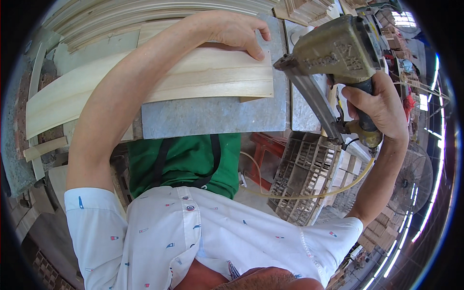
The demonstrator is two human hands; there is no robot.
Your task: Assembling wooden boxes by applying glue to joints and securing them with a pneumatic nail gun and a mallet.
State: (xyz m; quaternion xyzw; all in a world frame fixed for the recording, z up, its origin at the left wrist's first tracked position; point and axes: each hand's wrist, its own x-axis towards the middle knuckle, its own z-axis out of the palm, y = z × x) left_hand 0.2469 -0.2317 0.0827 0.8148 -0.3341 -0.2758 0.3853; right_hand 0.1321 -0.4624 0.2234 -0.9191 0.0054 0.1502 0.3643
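One board (212, 75) looks laid but, I judge, unfinished, my left hand (237, 33) spread at its far edge, my right hand (384, 107) gripping a nail gun (333, 53) beside it.

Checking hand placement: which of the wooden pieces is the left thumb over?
The wide board, its right end beneath the thumb of the left hand; the narrow strips lie beyond, toward the picture's top.

a long, pale, lightly grained board (212, 72) is laid crosswise over a grey slab (212, 116), its broad face turned up, its left end carried past the slab's edge. a nail gun (333, 53) (dull metal, visibly scuffed) is held just beyond the board's right end, its nose pointed leftward, its straight magazine slanted down rightward.
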